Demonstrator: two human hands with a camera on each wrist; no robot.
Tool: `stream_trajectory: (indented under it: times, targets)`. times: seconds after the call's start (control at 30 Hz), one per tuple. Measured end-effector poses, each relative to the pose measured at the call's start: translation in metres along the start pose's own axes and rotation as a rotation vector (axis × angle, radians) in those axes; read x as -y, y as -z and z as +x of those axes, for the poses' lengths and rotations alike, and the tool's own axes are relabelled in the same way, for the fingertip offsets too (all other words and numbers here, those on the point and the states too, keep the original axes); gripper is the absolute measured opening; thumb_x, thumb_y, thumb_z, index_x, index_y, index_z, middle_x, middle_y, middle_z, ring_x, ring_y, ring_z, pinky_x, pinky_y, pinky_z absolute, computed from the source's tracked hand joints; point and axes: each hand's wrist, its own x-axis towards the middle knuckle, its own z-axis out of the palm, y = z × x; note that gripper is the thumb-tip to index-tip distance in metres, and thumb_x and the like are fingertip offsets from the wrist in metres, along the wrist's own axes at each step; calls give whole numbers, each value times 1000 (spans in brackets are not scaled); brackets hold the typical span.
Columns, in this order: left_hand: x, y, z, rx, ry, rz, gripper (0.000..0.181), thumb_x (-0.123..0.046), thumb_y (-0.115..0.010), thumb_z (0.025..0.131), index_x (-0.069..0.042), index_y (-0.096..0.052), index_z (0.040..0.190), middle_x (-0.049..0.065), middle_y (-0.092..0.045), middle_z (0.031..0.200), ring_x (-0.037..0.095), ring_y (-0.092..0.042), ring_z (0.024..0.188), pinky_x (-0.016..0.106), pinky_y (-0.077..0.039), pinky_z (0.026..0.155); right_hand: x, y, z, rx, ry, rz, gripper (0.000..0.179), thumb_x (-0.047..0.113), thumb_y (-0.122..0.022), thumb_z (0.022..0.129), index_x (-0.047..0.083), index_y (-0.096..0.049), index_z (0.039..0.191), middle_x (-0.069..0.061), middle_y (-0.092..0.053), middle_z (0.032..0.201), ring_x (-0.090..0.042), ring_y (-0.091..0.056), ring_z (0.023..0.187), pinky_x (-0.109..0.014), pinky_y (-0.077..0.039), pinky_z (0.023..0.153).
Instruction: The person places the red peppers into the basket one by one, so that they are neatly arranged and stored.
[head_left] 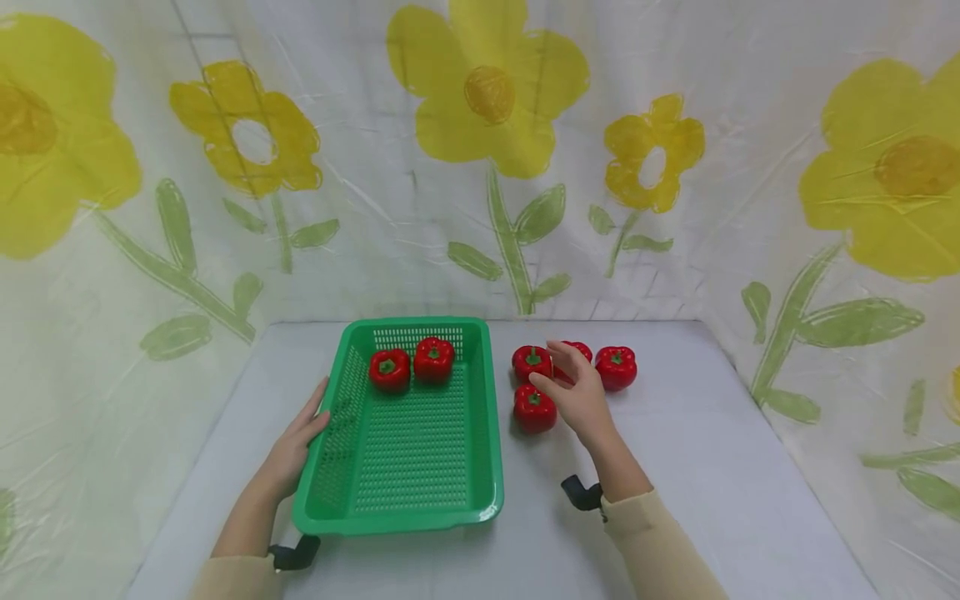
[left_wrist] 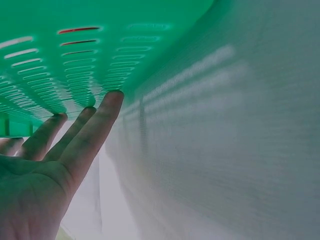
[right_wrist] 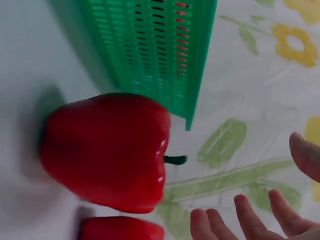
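A green perforated plastic basket (head_left: 408,450) lies on the table with two red bell peppers, one (head_left: 389,371) beside the other (head_left: 433,360), at its far end. My left hand (head_left: 294,446) rests against the basket's left side. In the left wrist view its straight fingers (left_wrist: 95,130) reach along the slotted outer wall. Over the group of peppers on the right hovers my right hand (head_left: 581,398), thumb and fingers spread apart with nothing between them. Nearest below it are a front pepper (head_left: 535,408) and one behind (head_left: 531,362); another (head_left: 577,350) is partly hidden by the fingers.
One more red bell pepper (head_left: 616,368) sits at the right end of the group. A white flower-printed sheet (head_left: 375,250) hangs behind and along both sides of the white table (head_left: 697,467).
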Motion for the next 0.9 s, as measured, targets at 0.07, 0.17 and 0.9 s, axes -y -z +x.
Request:
stream_trajectory:
  times: [0.07,0.17,0.9]
  targets:
    - [0,0,0,-1,-3,3,58,-44,-27,111,-40,1,162,11,-1,171,39,-46,133,36,-57,91,-5,3,-1,-2,-12,-7,66,30,-80,89,21,-49,147,-8,-51,151,-33,-46,141,-51,-47,110]
    - [-1,-1,1,2,-9,-2,58,-43,-27,111,-40,1,162,11,0,171,44,-42,137,35,-57,91,-11,6,-3,-1,-34,-10,67,27,-80,88,20,-48,147,-8,-51,152,-33,-45,141,-51,-47,110]
    - [0,-1,-1,-6,-1,-17,60,-43,-27,111,-35,2,163,12,-2,171,40,-49,132,37,-59,90,-58,-1,-15,70,-150,-17,84,26,-85,83,24,-40,154,-8,-41,158,-39,-36,146,-53,-50,104]
